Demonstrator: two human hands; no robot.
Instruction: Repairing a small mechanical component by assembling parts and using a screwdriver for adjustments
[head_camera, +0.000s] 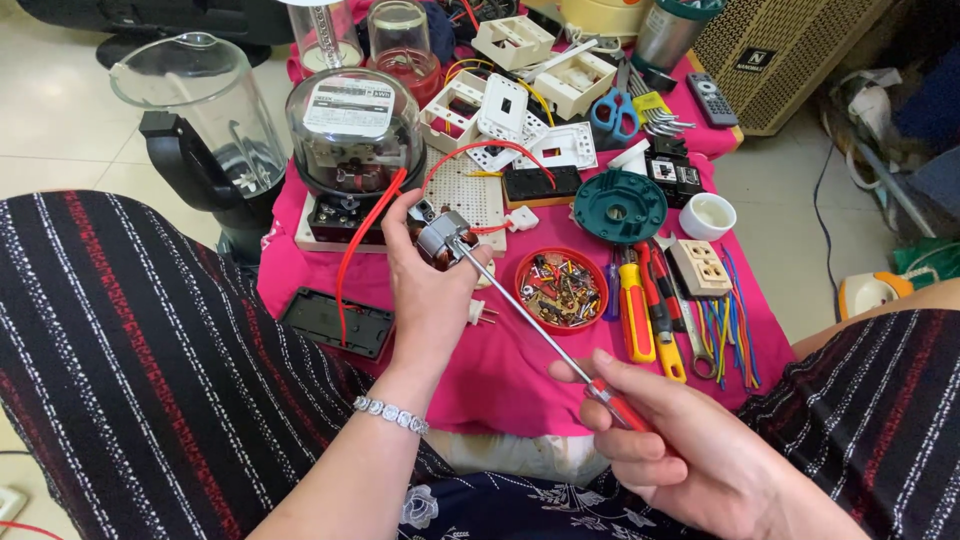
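My left hand (430, 295) holds a small electric motor (440, 240) with copper windings and a metal frame, raised above the pink cloth (500, 370). A red wire (365, 235) loops from the motor down to the left. My right hand (680, 450) grips the red handle of a long screwdriver (530, 325). Its thin metal shaft runs up and left, and the tip touches the motor's top.
A red bowl of screws (562, 288) sits just right of the motor. Screwdrivers and pliers (650, 310), coloured wires (730, 330), a teal round part (620, 207), a glass-domed meter (352, 135), a blender jug (200, 110), white socket boxes (510, 105) and scissors (614, 112) crowd the cloth.
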